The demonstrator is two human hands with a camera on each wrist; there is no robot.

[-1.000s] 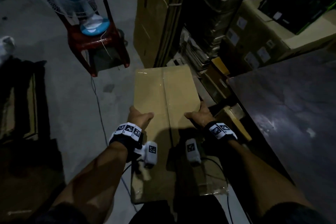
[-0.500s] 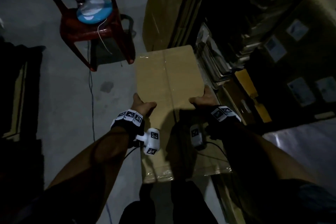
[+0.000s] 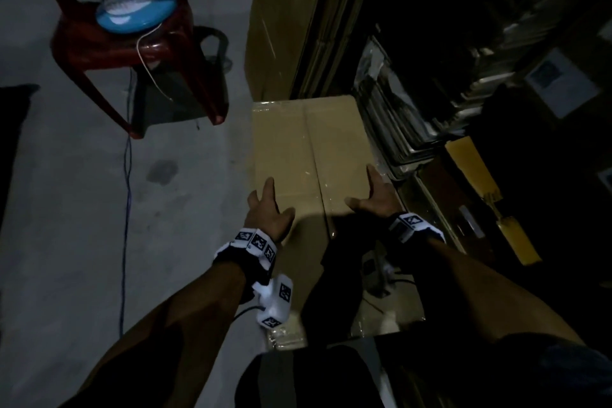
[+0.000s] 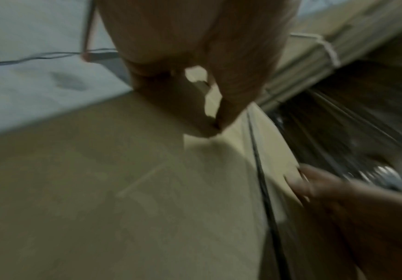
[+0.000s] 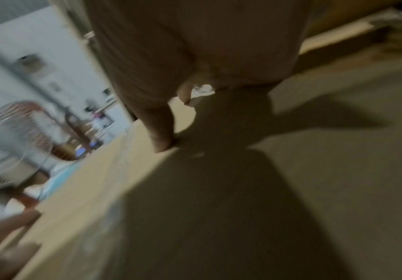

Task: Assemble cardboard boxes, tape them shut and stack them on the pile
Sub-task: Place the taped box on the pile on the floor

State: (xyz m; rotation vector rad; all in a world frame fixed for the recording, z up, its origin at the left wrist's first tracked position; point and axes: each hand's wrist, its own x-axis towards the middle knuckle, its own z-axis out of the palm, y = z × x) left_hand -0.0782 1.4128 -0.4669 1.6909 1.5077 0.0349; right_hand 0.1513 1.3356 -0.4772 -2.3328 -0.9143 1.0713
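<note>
A long brown cardboard box with clear tape along its centre seam lies lengthwise in front of me, its far end against a tall upright cardboard bundle. My left hand is over the box's left edge with fingers spread and straight, the thumb on the top face. My right hand lies at the right edge, fingers stretched forward and thumb on top. The blurred left wrist view shows the box top and its seam. The right wrist view shows a fingertip touching the box at its edge.
A red plastic chair carrying a fan with a blue base stands at the left on the concrete floor. A blue cable runs across the floor. Dark stacks of flattened material and yellow pieces crowd the right side.
The box has gone forward and lower, up to the upright cardboard bundle. Both hands, which gripped its sides before, now have their fingers spread out straight.
</note>
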